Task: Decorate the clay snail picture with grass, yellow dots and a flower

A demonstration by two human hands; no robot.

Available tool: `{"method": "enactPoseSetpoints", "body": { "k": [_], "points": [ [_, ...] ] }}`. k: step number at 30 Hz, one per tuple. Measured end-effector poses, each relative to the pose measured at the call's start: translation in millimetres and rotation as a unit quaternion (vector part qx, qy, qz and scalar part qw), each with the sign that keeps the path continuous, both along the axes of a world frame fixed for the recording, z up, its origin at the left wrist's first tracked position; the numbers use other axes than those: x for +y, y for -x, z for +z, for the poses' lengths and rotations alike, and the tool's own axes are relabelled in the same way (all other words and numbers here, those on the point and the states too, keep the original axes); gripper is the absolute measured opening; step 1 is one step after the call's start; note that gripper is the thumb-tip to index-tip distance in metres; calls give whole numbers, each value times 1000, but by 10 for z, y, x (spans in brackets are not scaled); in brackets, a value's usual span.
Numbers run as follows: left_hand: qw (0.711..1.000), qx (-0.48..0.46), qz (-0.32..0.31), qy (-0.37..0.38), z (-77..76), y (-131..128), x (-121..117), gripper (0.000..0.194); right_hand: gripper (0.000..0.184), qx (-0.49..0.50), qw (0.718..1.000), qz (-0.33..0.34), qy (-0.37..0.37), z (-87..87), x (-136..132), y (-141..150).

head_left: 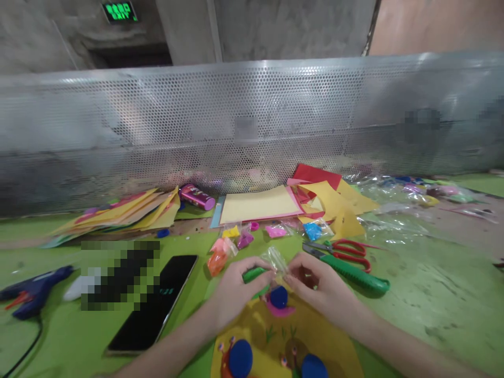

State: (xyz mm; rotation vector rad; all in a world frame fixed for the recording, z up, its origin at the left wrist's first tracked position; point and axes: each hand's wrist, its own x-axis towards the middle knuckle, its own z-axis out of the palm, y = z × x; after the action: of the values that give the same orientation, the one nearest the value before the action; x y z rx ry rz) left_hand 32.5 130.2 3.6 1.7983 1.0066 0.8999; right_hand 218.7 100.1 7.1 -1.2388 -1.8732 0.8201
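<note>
My left hand (233, 291) is closed around a green piece of clay (254, 275) in a small clear plastic bag (276, 258). My right hand (321, 286) pinches the other side of that bag with its fingers closed. Both hands hover over a yellow sheet (334, 346) with clay snails on it: one with a blue shell on a pink body (279, 299) just below my fingers, and two more blue shells (240, 358) at the near edge.
A phone (157, 302) lies to the left, a blue glue gun (33, 294) farther left. Red scissors (348, 251) and a green cutter (360, 278) lie right of my hands. Small bags of coloured clay (244, 236), paper stacks (126, 212) and a perforated metal wall (252, 121) are behind.
</note>
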Motion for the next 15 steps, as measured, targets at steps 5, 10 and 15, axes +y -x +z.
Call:
{"method": "enactPoseSetpoints", "body": {
  "k": [5,10,15],
  "points": [
    [1000,7,6,-1,-7,2,-6,16,20,11,999,10,42,2,69,-20],
    [1000,12,7,-10,0,2,-14,15,19,11,999,2,44,50,66,-21],
    [999,29,-2,-31,12,-8,-48,11,19,15,999,-12,34,129,39,-8]
  ]
}}
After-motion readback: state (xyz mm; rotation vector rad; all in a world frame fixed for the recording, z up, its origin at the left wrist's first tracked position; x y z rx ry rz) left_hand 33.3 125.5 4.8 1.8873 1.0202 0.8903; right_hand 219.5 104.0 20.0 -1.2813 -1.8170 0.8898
